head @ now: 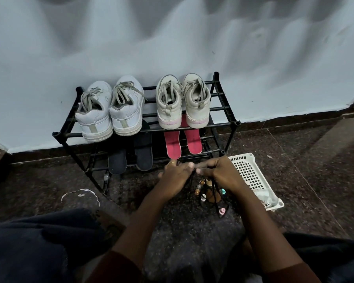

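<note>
My left hand (pixel 175 175) and my right hand (pixel 220 173) meet in front of a black shoe rack (pixel 226 123), their fingertips pinching dark cords. The cords (pixel 214 194) hang down below my right hand with several coloured beads (pixel 221 210) strung on them, above the dark speckled floor. On the rack's top shelf stand a pair of white sneakers (pixel 110 111) at the left and a pair of cream sneakers with pink trim (pixel 183 103) at the right. On the lower shelf lie dark insoles (pixel 130 156) and pink insoles (pixel 182 141).
A white perforated plastic basket (pixel 253 176) lies on the floor to the right of my hands. A thin white loop (pixel 80 194) lies on the floor at the left. A pale wall stands behind the rack. My knees in dark cloth fill the bottom corners.
</note>
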Tool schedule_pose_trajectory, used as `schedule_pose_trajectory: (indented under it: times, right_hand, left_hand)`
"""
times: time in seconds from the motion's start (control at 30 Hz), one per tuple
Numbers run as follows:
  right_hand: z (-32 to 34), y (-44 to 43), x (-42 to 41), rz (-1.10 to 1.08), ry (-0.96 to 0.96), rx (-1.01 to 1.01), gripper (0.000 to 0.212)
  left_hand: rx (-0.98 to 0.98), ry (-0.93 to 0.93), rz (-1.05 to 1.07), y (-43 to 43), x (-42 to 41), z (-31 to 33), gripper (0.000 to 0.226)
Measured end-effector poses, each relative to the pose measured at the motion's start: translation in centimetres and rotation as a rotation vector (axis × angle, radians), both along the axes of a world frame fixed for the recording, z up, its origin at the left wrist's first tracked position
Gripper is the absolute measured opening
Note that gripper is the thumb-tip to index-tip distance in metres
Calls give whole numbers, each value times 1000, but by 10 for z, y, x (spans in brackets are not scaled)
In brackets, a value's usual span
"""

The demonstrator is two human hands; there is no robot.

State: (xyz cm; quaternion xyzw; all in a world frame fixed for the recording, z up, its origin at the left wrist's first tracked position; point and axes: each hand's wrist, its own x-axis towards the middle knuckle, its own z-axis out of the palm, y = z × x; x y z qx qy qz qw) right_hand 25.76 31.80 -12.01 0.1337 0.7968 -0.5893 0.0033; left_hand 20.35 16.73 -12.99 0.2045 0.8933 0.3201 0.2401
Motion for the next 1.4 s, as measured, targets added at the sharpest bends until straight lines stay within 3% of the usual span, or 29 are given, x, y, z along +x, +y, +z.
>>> schedule_pose_trajectory:
  times: [0.2, 0.37, 0.53, 0.8, 0.97, 1.1, 1.4]
  right_hand:
    - [0, -3, 2, 21, -37, -31, 13]
    - [4, 9, 5, -54, -115, -107, 15]
    - [6, 20, 9, -71, -87, -1, 13]
    - [5, 2, 3, -14, -34, 52, 14]
    - [3, -7, 2, 46, -21, 30, 13]
    - [2, -5, 3, 30, -22, -3, 15]
    - [8, 16, 8, -46, -85, -43, 10]
  left_hand:
    - [64, -44, 27, 1, 2, -9, 30]
    - [-44, 33, 122, -10, -11, -10, 30]
    - [-108, 38, 185, -25, -22, -12, 32]
    - [68, -3, 29, -11, -5, -3, 41]
    - [47, -27, -32, 3, 8, 0, 42]
    - [88, -95, -4, -6, 3, -5, 34]
    - [-34, 2, 163, -23, -20, -13, 24]
